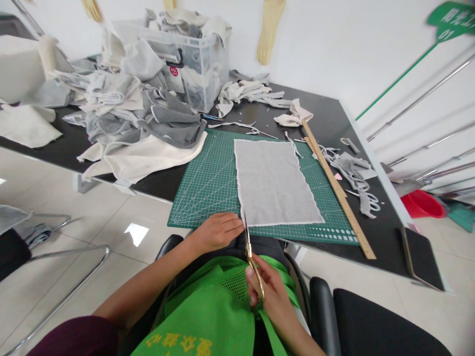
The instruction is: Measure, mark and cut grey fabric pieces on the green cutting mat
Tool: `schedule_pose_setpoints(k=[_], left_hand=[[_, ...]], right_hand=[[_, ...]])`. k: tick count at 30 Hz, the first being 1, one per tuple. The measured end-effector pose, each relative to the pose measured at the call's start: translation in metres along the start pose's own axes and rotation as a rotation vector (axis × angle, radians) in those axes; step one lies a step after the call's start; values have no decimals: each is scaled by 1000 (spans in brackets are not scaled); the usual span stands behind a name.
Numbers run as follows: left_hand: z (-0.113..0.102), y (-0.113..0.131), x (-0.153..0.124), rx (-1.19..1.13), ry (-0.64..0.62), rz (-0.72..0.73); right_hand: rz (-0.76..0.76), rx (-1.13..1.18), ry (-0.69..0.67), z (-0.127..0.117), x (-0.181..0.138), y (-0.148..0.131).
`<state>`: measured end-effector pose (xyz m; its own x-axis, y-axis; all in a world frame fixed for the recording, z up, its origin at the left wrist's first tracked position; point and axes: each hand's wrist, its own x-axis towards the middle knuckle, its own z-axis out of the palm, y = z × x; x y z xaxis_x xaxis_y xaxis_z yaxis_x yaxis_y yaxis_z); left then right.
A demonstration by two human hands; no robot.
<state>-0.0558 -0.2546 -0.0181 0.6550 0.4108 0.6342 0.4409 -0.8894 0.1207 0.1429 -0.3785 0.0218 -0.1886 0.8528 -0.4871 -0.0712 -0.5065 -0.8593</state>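
A grey rectangle of cloth point(274, 183) lies flat on a green cutting mat point(208, 183). My right hand point(270, 289) is closed on gold-handled scissors point(249, 247), whose blades point up at the cloth's near left corner. My left hand point(217, 231) rests fingers-down on the mat's near edge, right beside the blades and that corner; the fingers lie together, slightly curled, holding nothing that I can see.
A long wooden ruler point(336, 185) lies along the mat's right side, with cloth scraps point(354, 170) beyond it. A heap of grey and cream fabric point(129, 113) and a clear plastic bin point(193, 64) fill the far left. A dark tablet point(421, 257) sits near right. Chair arm point(321, 306) below.
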Motion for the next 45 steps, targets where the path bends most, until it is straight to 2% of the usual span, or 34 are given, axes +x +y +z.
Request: schedule_pose_setpoints(k=[9,17,26,32,45], left_hand=[[3,-2,-3,-38,-30,-4],[7,-4,-7,-16,8,-1],[1,2,3,-70,2,-134],[4,1,-3,-16,-16,-48],[4,-1,-4,33,-81,-23]], right_hand=[[-22,-4,-30,-1,3,5],[-31,-37,-50,2,4,5],[-13,-30,-52,2,2,1],[-11,-24,-49,1,1,5],[-14,-10,-59,0,1,6]])
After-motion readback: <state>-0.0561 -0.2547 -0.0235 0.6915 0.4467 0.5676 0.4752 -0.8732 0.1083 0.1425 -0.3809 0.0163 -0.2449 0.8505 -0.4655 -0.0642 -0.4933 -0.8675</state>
